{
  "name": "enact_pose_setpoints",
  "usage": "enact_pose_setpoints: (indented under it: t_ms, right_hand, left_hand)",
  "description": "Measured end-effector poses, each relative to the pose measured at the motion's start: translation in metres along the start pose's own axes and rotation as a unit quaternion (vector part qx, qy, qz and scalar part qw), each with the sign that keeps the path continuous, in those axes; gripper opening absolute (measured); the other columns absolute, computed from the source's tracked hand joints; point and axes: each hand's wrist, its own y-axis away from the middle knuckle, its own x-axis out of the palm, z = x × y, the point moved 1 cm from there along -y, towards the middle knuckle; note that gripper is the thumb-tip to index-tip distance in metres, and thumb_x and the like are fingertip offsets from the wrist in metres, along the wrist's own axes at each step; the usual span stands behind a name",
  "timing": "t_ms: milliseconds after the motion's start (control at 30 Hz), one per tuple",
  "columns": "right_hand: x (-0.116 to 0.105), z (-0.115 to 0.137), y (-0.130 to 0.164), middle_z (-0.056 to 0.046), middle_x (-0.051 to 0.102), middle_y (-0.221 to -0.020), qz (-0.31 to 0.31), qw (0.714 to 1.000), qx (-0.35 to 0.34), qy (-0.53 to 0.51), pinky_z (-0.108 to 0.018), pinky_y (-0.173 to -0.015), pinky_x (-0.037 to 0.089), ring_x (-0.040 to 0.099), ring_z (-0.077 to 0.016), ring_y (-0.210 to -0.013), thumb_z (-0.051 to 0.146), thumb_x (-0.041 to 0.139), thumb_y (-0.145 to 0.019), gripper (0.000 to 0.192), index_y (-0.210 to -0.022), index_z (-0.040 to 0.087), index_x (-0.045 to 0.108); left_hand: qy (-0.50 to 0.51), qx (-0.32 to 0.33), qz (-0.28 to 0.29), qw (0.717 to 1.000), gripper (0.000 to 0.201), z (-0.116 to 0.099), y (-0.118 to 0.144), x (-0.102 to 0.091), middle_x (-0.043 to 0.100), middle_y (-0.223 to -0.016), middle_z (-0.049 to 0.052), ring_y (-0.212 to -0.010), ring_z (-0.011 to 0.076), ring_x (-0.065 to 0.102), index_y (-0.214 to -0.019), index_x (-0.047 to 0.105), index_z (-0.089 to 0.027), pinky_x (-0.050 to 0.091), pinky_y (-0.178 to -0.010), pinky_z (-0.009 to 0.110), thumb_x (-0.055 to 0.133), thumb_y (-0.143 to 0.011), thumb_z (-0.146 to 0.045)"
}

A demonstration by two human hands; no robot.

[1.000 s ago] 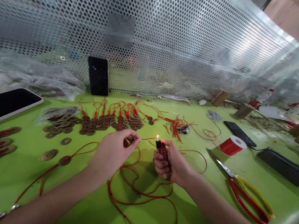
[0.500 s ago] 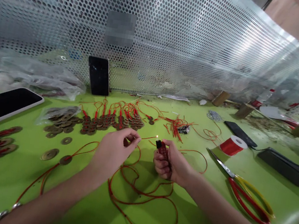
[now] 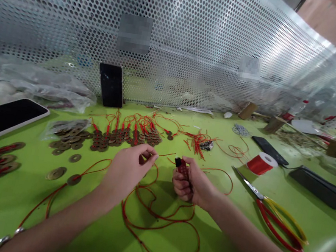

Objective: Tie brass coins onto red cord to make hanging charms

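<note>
You are pinching the end of the red cord (image 3: 154, 209) between the fingers (image 3: 150, 154) of your left hand (image 3: 127, 168), just beside the lighter (image 3: 180, 167) that your right hand (image 3: 193, 186) is gripping closed. No flame is showing, so the end is possibly sealed already, though it is too small to tell. Finished coin strings (image 3: 128, 133) are lying behind on the green surface (image 3: 231, 248), and loose coins (image 3: 69, 139) are waiting unstrung.
</note>
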Motion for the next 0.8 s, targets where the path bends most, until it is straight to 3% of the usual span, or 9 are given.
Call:
enact_pose_setpoints:
  t_ms: [800]
  right_hand:
    - [0.0012, -0.0001, 0.0021, 0.009, 0.017, -0.041, 0.019, 1.0, -0.005, 0.001, -0.015, -0.031, 0.009, 0.007, -0.0056, -0.038, 0.053, 0.014, -0.086, 0.047, -0.055, 0.02, 0.027]
  left_hand:
    - [-0.009, 0.014, 0.002, 1.0, 0.016, -0.0015, 0.0008, -0.0016, 0.07, -0.07, 0.0, -0.062, 0.0153, 0.064, -0.079, 0.063, -0.021, 0.045, -0.054, 0.023, 0.051, -0.08, -0.032]
